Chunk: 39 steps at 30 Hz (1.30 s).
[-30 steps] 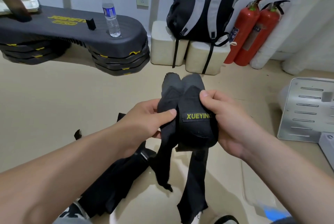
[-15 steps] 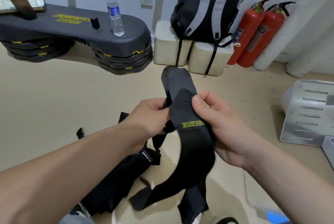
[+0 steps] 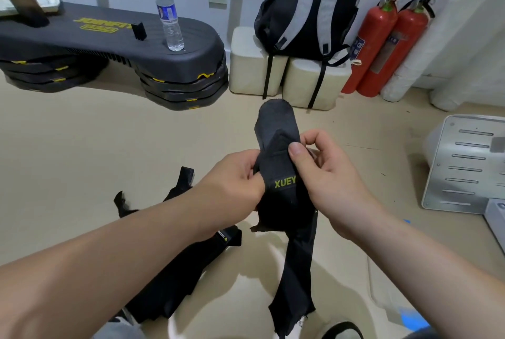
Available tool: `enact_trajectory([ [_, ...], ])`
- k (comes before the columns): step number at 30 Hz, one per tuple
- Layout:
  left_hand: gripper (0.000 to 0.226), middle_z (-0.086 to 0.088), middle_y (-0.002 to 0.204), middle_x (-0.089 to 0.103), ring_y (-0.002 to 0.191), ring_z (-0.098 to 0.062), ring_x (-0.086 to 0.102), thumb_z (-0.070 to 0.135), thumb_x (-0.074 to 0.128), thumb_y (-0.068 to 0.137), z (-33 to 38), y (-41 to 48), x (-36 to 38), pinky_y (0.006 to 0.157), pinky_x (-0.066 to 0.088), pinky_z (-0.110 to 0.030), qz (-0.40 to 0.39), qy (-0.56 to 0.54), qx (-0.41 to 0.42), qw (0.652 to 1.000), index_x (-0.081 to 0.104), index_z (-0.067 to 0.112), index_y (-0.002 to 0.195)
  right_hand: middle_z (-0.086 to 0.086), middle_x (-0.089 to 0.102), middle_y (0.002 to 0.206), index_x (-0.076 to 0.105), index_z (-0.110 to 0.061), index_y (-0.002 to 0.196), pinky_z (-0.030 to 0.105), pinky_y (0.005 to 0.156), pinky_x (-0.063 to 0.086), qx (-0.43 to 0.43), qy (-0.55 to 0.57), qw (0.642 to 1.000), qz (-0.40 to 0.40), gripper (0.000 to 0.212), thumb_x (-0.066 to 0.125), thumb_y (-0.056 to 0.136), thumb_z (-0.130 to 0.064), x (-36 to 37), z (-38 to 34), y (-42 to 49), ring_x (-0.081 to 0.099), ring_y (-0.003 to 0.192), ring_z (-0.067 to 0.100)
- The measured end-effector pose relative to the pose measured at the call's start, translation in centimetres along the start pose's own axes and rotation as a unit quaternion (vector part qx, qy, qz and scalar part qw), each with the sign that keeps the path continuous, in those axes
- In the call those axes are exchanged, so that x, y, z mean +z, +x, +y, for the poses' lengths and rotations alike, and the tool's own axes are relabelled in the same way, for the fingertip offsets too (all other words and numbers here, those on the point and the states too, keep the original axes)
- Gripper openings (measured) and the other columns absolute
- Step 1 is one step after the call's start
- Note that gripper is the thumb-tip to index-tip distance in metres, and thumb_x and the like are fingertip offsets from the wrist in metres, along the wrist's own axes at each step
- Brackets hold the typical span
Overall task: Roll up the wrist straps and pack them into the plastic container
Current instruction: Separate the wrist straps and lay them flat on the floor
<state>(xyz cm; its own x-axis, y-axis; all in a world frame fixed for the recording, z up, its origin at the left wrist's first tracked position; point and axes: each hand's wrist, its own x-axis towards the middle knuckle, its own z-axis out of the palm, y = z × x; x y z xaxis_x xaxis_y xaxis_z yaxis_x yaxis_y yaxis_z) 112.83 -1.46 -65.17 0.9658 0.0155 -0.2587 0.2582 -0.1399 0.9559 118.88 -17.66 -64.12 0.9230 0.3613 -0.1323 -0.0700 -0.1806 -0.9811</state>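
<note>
Now both hands are raised in front of the chest, above the floor. They hold a black wrist strap upright between them. The left hand grips its left edge with the thumb curled over the front. The right hand pinches the right side, its thumb covering the end of the yellow label. Half a second ago the whole label was in view and the tail looped off to the lower left; it now hangs straight down. A second strap lies on the floor.
</note>
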Motion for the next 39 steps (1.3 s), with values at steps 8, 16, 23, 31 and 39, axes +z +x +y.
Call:
enact_trajectory([
  [8,0.02,-0.013,0.103,0.076,0.091,-0.022,0.07,0.031,0.054,0.108,0.1,-0.5,-0.5,0.094,0.056,-0.054,-0.021,-0.022,0.017,0.999,0.07,0.02,0.114,-0.002,0.08,0.107,0.063,-0.027,0.124,0.039,0.09,0.062,0.018,0.0,1.0,-0.026,0.018,0.053,0.11,-0.027,0.3,0.2,0.3,0.077,0.101,0.017],
  [16,0.045,-0.009,0.097,0.069,0.091,-0.019,0.062,0.043,0.063,0.086,0.6,-0.5,-1.0,0.085,0.05,-0.04,-0.028,-0.129,-0.05,0.99,0.075,0.02,0.122,0.01,0.076,0.105,0.068,-0.026,0.107,0.048,0.095,0.056,0.048,-0.038,0.997,-0.036,0.023,0.048,0.111,-0.037,0.8,0.1,0.1,0.069,0.093,0.02],
  [23,0.039,0.012,0.117,0.076,0.116,-0.01,0.069,0.069,0.049,0.095,-1.0,-1.0,0.2,0.11,0.05,-0.046,0.038,-0.027,-0.052,0.998,0.066,0.043,0.119,0.008,0.077,0.105,0.067,-0.022,0.109,0.048,0.096,0.059,0.031,-0.014,0.999,-0.032,0.015,0.052,0.11,-0.026,1.4,-0.3,-0.3,0.075,0.1,0.023],
  [31,0.016,0.015,0.092,0.07,0.086,-0.011,0.066,0.036,0.053,0.101,-1.1,-1.0,-0.7,0.084,0.055,-0.041,0.023,0.087,-0.002,0.996,0.056,0.037,0.117,0.012,0.077,0.107,0.066,-0.016,0.114,0.047,0.093,0.063,0.029,0.024,0.997,-0.061,0.011,0.059,0.107,-0.02,1.1,-1.2,-0.9,0.076,0.102,0.029],
  [39,0.021,-0.004,0.099,0.075,0.099,-0.027,0.072,0.039,0.058,0.095,0.1,-1.1,-0.2,0.093,0.058,-0.054,0.111,0.021,0.059,0.992,0.062,0.025,0.111,0.001,0.08,0.119,0.067,-0.024,0.131,0.04,0.103,0.056,0.121,0.11,0.98,-0.112,0.029,0.054,0.109,-0.036,1.1,-0.8,-0.3,0.076,0.114,0.019],
])
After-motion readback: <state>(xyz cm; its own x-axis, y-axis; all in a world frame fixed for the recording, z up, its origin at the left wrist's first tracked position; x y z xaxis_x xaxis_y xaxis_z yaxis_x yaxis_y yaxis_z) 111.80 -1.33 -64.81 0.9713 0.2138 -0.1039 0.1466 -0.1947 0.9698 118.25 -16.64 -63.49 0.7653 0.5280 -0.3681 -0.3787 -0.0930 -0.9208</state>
